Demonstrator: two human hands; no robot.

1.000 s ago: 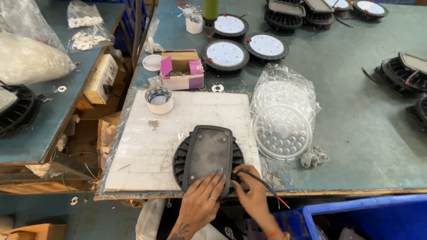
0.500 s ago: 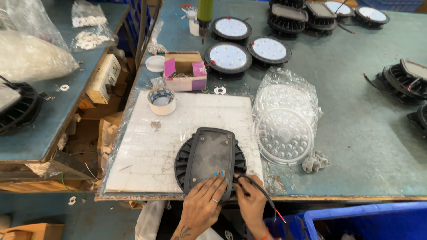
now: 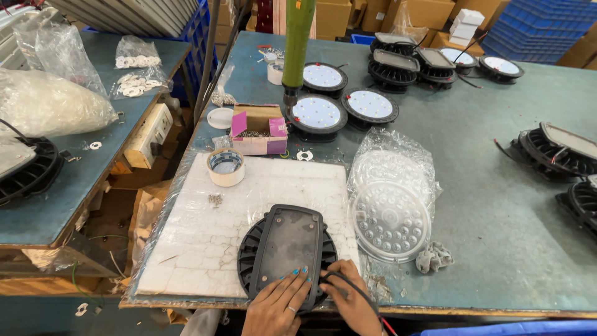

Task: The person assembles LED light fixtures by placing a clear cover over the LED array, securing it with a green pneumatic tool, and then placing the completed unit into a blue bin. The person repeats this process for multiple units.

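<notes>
A black round finned metal lamp housing with a flat rounded-rectangular back cover lies cover-up at the near edge of a white foam work pad, which sits on a grey-green metal table. The left hand rests flat on the near end of the cover, fingers spread and extended, gripping nothing. The right hand lies at the housing's near right rim with fingers loosely curled over a black cable that runs from the housing; whether it actually pinches the cable cannot be told.

On the pad behind the housing are a small heap of screws and a roll of pale tape. Just right of the pad lies a stack of clear round dimpled plastic lenses in a transparent bag, with a crumpled grey rag near it. Beyond the pad stands an open pink and white cardboard box beside a white round lid. A green hanging power screwdriver points down over 3 round lamps with white LED faces. More black lamp housings stand farther back, and others at the right edge. On the neighbouring table to the left lie clear bags of white parts.
</notes>
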